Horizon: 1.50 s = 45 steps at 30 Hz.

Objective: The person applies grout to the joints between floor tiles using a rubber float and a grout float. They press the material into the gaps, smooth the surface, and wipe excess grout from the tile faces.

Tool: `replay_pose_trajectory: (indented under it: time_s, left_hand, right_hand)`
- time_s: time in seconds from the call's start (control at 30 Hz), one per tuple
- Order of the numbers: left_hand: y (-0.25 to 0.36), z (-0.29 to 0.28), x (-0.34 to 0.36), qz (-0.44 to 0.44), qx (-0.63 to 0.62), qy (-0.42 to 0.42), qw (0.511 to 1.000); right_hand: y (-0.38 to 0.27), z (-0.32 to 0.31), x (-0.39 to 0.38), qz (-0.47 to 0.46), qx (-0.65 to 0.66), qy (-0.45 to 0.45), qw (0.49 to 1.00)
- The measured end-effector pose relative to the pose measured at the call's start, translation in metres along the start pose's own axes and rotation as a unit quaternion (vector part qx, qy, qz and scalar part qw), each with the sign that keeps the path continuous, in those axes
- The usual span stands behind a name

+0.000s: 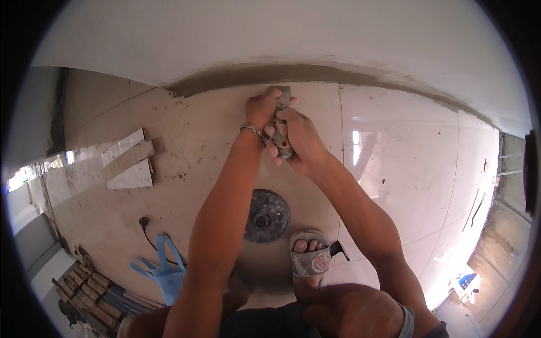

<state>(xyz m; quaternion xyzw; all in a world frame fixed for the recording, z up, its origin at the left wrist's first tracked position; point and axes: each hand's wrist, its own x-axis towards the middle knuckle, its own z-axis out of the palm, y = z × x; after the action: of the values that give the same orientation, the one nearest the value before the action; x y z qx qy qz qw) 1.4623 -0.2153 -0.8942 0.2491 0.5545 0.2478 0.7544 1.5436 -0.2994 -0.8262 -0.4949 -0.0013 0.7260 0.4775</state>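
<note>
Both my hands meet at the base of the pale wall (270, 34), over a narrow mortar-smeared scraper (283, 100) with a flat grey end toward the wall. My right hand (301, 135) is closed round its handle, whose near end has a round hole. My left hand (261, 110) grips beside the flat end, its thumb laid against it and some fingers hidden. A dark strip of wet-looking mortar (270, 73) runs along the foot of the wall, just beyond the scraper.
Between my arms sits a round dark thing (270, 211) with a central hub. At left lie cut tile pieces (129, 177), a black plug (143, 221) and a light blue bag (166, 279). Stacked brown strips (93, 293) fill the lower left. My sandalled foot (310, 253) rests beside a black handle (339, 250).
</note>
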Motion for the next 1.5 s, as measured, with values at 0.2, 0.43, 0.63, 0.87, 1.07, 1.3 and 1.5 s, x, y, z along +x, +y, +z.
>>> replay_pose_trajectory:
  time_s: [0.2, 0.43, 0.63, 0.87, 1.07, 1.3, 1.5]
  left_hand:
    - [-0.009, -0.011, 0.006, 0.018, 0.074, -0.015, 0.997]
    - [0.005, -0.006, 0.007, 0.006, 0.068, -0.018, 0.997]
    - [-0.01, -0.016, -0.01, 0.013, 0.065, 0.001, 0.998]
    - [0.006, -0.02, -0.001, -0.002, 0.047, -0.004, 0.999]
    - [-0.006, -0.029, 0.001, 0.023, 0.057, -0.009, 0.998]
    - [0.015, -0.027, 0.006, 0.015, 0.11, -0.002, 0.994]
    - [-0.003, -0.029, -0.001, 0.017, 0.043, 0.023, 0.999]
  right_hand:
    - [0.008, -0.001, -0.002, -0.001, -0.019, -0.003, 1.0]
    - [0.005, -0.002, 0.009, -0.018, -0.026, -0.01, 0.999]
    - [0.019, 0.0, -0.007, 0.009, -0.04, -0.02, 0.999]
    - [0.013, 0.01, 0.011, 0.001, -0.012, -0.013, 1.0]
    - [0.021, 0.014, -0.004, -0.004, -0.044, -0.026, 0.999]
    - [0.016, 0.018, 0.016, -0.014, -0.032, -0.013, 0.999]
    - [0.017, 0.016, 0.003, 0.008, -0.046, -0.021, 0.999]
